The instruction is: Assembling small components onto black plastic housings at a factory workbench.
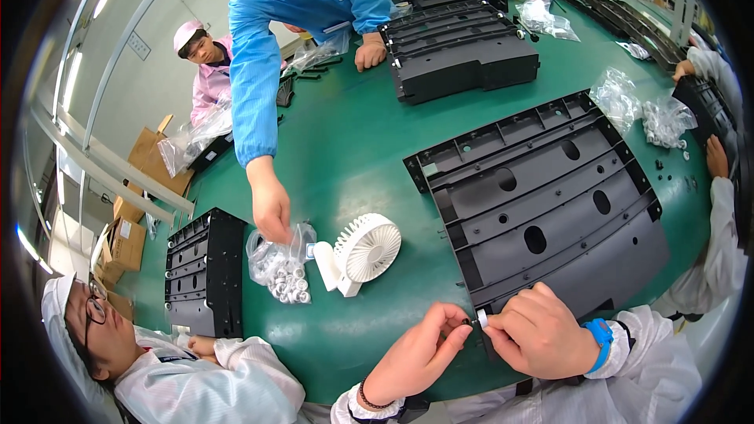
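A large black ribbed plastic panel [550,200] with oval holes lies on the green table in front of me. At its near left corner my right hand [542,334] pinches a small white wheel [482,318] against the edge. My left hand [416,352] is closed, thumb and forefinger together, on a tiny dark part [469,322] beside that wheel. The dark part is too small to name. Whether the wheel sits on the panel or is only held against it, I cannot tell.
Left of the panel stand a white handheld fan [369,250] and a bag of white wheels [287,271], with a blue-sleeved co-worker's hand [271,204] above it. More black panels [206,275] [463,55] lie at left and back. Plastic bags [667,120] and other people are around the table.
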